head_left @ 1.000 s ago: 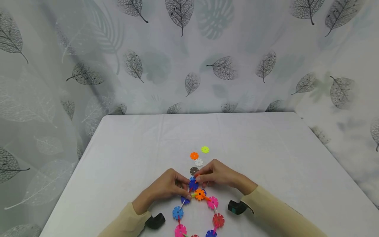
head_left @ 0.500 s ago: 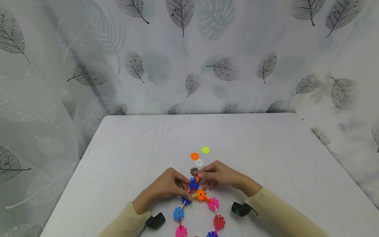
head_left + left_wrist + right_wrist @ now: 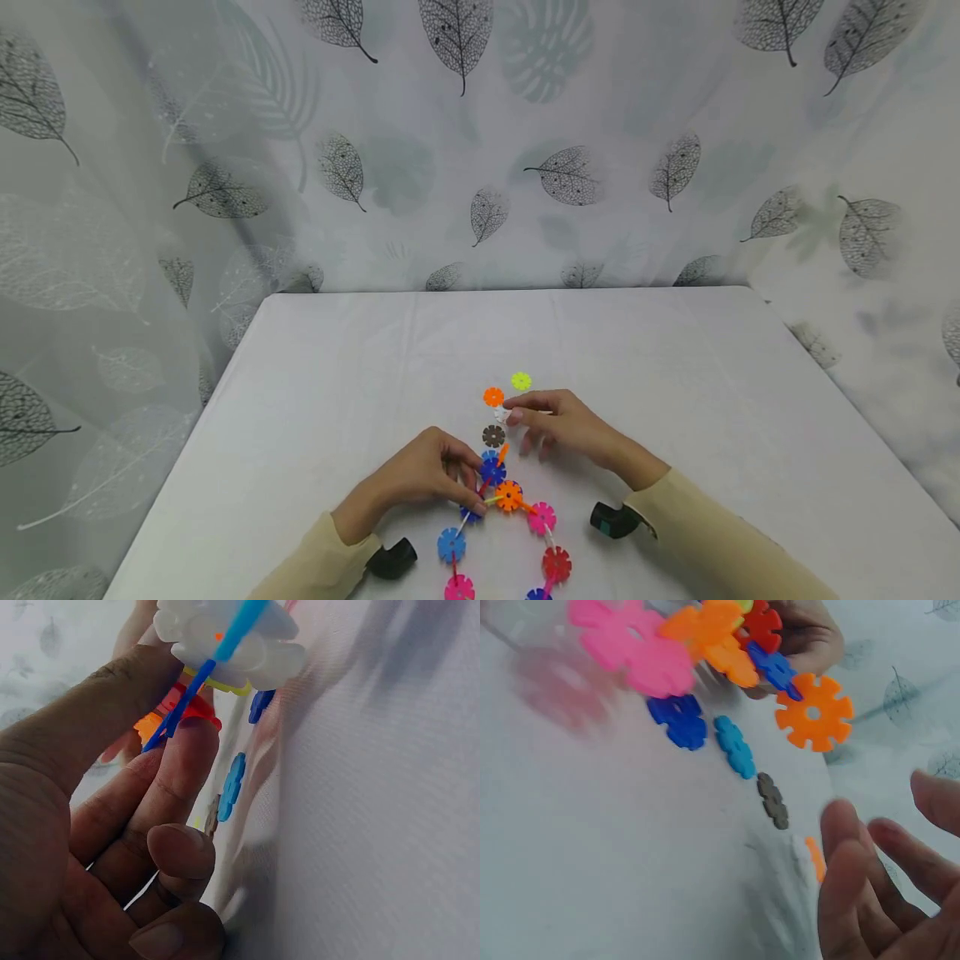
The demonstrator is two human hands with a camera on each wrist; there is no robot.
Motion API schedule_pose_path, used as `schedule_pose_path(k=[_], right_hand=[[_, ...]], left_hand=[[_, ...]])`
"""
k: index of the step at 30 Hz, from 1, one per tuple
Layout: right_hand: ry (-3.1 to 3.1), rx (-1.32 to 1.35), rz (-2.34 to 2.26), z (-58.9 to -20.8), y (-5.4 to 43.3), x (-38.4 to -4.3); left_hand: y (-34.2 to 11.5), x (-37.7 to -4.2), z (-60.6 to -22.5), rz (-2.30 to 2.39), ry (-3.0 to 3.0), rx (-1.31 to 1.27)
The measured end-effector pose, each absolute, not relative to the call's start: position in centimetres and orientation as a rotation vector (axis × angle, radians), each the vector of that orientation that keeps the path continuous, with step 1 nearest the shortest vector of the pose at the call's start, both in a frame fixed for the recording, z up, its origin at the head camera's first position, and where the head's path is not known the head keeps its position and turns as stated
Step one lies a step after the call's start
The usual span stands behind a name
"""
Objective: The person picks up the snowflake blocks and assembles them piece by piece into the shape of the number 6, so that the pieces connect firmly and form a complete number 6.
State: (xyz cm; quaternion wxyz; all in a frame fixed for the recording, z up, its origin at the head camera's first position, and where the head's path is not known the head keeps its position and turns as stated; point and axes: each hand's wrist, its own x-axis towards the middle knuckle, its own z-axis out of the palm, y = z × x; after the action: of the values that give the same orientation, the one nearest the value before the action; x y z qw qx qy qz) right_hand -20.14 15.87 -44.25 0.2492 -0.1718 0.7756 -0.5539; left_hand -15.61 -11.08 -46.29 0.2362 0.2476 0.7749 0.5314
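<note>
My left hand (image 3: 431,475) pinches a chain of colourful notched plastic discs, interlocked edge to edge in a loop. At its upper end are a dark blue disc (image 3: 492,472) and an orange disc (image 3: 814,712) slotted into it at an angle. In the left wrist view, thumb and fingers close on the pieces behind a white disc (image 3: 232,645). My right hand (image 3: 573,425) is apart from the chain, its fingers extended with nothing between them. Its fingertips overlap a loose white disc (image 3: 501,414) in the head view.
Loose discs lie in a line beyond the chain: light blue (image 3: 735,747), brown (image 3: 493,436), orange (image 3: 493,397) and yellow-green (image 3: 521,381). They rest on a white-covered table (image 3: 337,358), with a leaf-patterned curtain (image 3: 420,167) behind it.
My right hand has let go of the orange disc, which stays on the chain, and moved up to the loose white disc. The left hand keeps its place on the chain.
</note>
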Motion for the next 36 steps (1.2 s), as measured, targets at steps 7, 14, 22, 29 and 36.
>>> schedule_pose_path(k=[7, 14, 22, 29, 36], right_hand=[[2.372, -0.364, -1.677, -43.3, 16.1, -21.5], [2.508, -0.281, -1.694, -43.2, 16.1, -22.8], [2.513, -0.184, -1.603, -44.2, 15.5, -23.5], [2.64, -0.335, -1.293, -45.4, 15.1, -23.3], [2.744, -0.462, -1.021, -45.6, 14.0, -22.9]], left_hand=[[-11.0, -15.5, -46.1, 1.429, 2.151, 0.632], [-10.3, -15.4, -45.7, 1.367, 2.241, 0.566], [-10.2, -15.2, -45.4, 1.383, 2.268, 0.418], [-10.1, -14.9, -45.6, 1.437, 2.268, 0.349], [-10.0, -14.8, -45.7, 1.495, 2.23, 0.265]])
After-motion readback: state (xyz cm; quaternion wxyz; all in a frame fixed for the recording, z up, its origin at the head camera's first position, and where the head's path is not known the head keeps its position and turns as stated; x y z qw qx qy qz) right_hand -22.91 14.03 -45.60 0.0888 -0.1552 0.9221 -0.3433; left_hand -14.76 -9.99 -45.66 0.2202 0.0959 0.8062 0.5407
